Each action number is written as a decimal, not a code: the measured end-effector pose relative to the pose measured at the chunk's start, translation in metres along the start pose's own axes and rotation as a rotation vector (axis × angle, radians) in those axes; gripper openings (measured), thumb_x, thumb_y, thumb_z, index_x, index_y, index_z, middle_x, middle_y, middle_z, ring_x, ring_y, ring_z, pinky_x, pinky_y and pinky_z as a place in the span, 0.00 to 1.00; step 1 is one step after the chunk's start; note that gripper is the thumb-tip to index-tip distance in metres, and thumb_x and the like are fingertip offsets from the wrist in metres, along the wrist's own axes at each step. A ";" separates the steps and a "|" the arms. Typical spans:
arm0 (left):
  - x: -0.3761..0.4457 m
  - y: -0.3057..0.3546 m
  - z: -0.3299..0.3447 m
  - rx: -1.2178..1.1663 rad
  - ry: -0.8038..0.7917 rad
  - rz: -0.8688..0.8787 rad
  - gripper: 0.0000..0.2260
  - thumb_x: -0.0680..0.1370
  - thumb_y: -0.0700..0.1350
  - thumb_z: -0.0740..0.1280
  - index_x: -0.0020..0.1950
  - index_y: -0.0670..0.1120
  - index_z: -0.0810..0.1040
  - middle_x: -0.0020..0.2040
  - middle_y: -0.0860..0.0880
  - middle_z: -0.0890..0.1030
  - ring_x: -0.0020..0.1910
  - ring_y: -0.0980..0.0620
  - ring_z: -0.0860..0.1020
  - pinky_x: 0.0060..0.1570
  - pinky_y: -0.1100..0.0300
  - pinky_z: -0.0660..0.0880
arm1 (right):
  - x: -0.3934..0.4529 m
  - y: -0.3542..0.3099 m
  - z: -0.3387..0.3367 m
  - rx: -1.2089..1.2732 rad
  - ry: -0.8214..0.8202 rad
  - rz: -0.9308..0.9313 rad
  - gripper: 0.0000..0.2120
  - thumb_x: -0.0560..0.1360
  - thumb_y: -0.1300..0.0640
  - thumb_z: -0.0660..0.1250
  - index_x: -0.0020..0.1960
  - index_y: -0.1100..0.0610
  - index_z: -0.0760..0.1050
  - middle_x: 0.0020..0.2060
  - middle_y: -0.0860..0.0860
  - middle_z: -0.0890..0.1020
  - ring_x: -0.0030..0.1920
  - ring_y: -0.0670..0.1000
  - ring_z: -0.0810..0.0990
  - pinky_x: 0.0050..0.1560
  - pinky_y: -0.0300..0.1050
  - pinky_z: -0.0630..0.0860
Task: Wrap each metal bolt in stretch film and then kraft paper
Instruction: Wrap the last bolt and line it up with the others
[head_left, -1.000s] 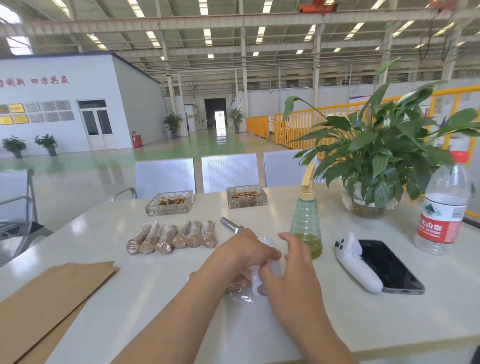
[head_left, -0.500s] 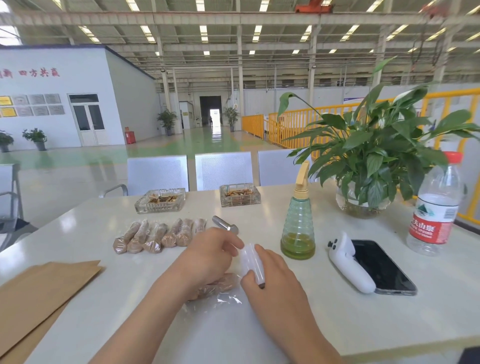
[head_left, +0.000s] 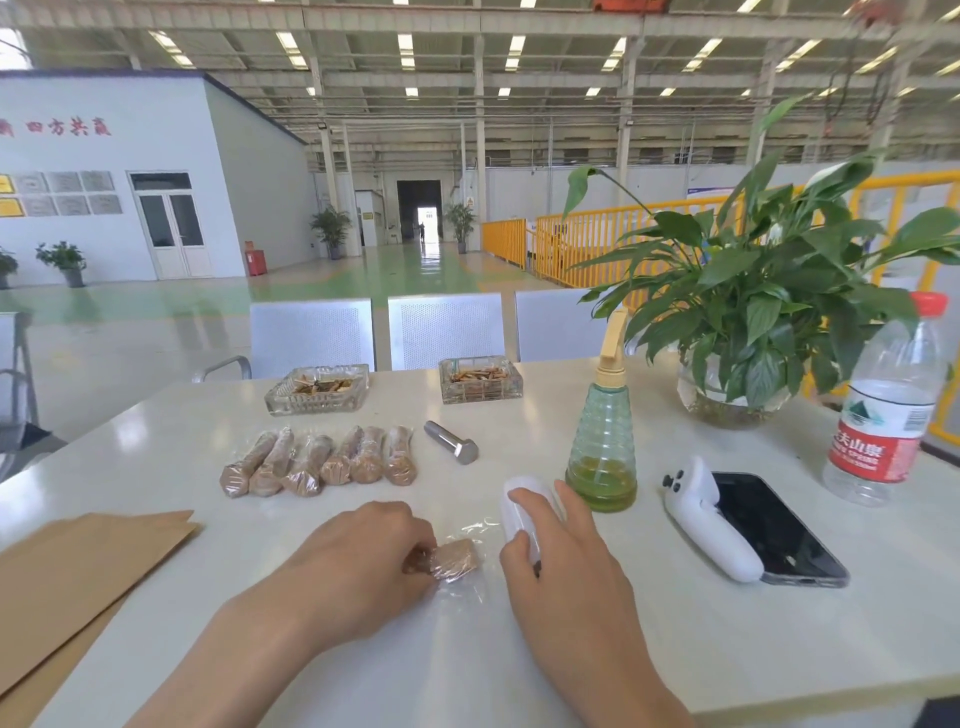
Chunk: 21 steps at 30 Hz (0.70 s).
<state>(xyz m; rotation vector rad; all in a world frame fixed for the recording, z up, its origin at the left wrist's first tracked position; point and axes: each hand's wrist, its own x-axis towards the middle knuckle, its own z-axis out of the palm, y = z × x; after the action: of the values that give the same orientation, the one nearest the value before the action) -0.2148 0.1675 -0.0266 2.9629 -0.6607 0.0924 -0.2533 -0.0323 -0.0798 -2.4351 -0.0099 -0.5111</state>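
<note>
Six wrapped bolts lie side by side on the white table, each a brown kraft bundle under glossy clear film, just left of the one bare metal bolt, which is silver, hex-headed and tilted with its head toward the person. A seventh bundle, brown and blocky with crumpled film spreading onto the table around it, lies nearer the person than the bare metal bolt. The left hand pinches this bundle at its left end, fingers curled over it. The right hand is just right of the bundle and apart from it; its fingers and thumb curl round a white roll of stretch film, whose far end points toward the bare metal bolt. Sheets of kraft paper lie well to the left of the bare metal bolt, at the table's near-left edge.
</note>
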 end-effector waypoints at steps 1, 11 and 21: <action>0.000 -0.001 0.004 0.007 0.002 0.023 0.08 0.78 0.56 0.65 0.54 0.55 0.78 0.49 0.56 0.74 0.51 0.52 0.77 0.53 0.55 0.75 | 0.000 0.000 0.001 -0.001 -0.017 0.000 0.22 0.81 0.43 0.53 0.76 0.35 0.60 0.80 0.40 0.51 0.71 0.47 0.67 0.60 0.44 0.69; -0.010 -0.031 0.001 -0.364 -0.027 0.226 0.04 0.82 0.46 0.64 0.54 0.55 0.76 0.43 0.58 0.76 0.42 0.60 0.72 0.47 0.62 0.72 | 0.004 0.009 -0.006 0.184 -0.230 -0.063 0.37 0.64 0.45 0.67 0.70 0.27 0.60 0.73 0.22 0.47 0.51 0.32 0.74 0.56 0.32 0.70; -0.023 -0.035 -0.031 -1.023 -0.021 0.204 0.14 0.81 0.56 0.65 0.50 0.46 0.76 0.39 0.43 0.80 0.39 0.47 0.72 0.36 0.61 0.63 | 0.008 -0.014 -0.015 0.217 -0.328 -0.151 0.28 0.69 0.48 0.68 0.51 0.17 0.60 0.59 0.15 0.58 0.58 0.23 0.64 0.53 0.14 0.53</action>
<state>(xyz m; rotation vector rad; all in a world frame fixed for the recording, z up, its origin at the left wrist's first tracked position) -0.2216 0.2123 -0.0008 1.9171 -0.7176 -0.2028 -0.2528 -0.0310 -0.0579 -2.2871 -0.3703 -0.1597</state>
